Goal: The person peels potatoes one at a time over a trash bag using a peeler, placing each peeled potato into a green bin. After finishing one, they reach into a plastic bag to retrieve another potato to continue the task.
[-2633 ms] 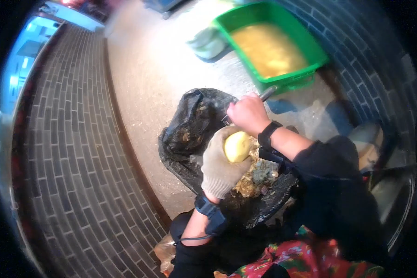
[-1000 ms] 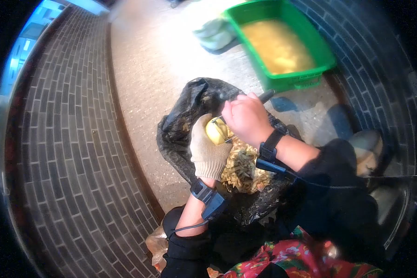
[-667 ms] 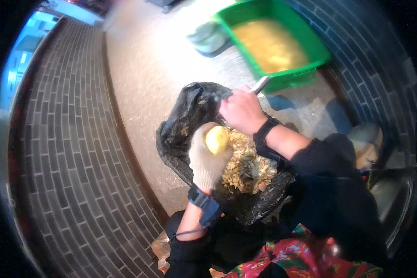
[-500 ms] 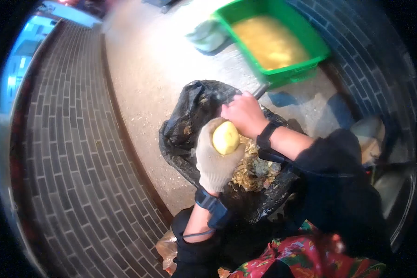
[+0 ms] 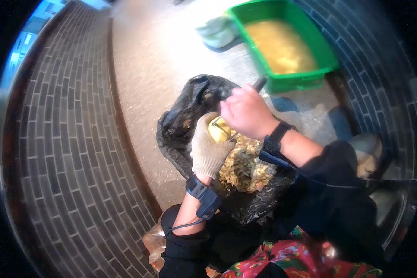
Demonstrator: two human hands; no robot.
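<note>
My left hand (image 5: 205, 146), in a pale knitted glove, is closed around a peeled yellow potato (image 5: 219, 131). My bare right hand (image 5: 248, 112) grips a peeler, whose dark handle (image 5: 260, 83) sticks out past the knuckles. The peeler's narrow blade lies across the top of the potato, partly hidden by the fingers. Beneath both hands spreads a black plastic bag (image 5: 178, 118), its mouth wide. Inside it rests a heap of peelings (image 5: 245, 169).
Beyond my right hand stands a green tub (image 5: 295, 82) of yellowish contents, blurred. A pale plastic bag (image 5: 216, 32) lies beside it. Brick-patterned walls (image 5: 74, 129) rise on both sides. A shoe (image 5: 367, 153) shows at right, a clear bag (image 5: 155, 243) at lower left.
My right hand has brought the peeler onto the potato, and its blade now shows there. The potato appears tilted in my left hand. The whole view has shifted slightly.
</note>
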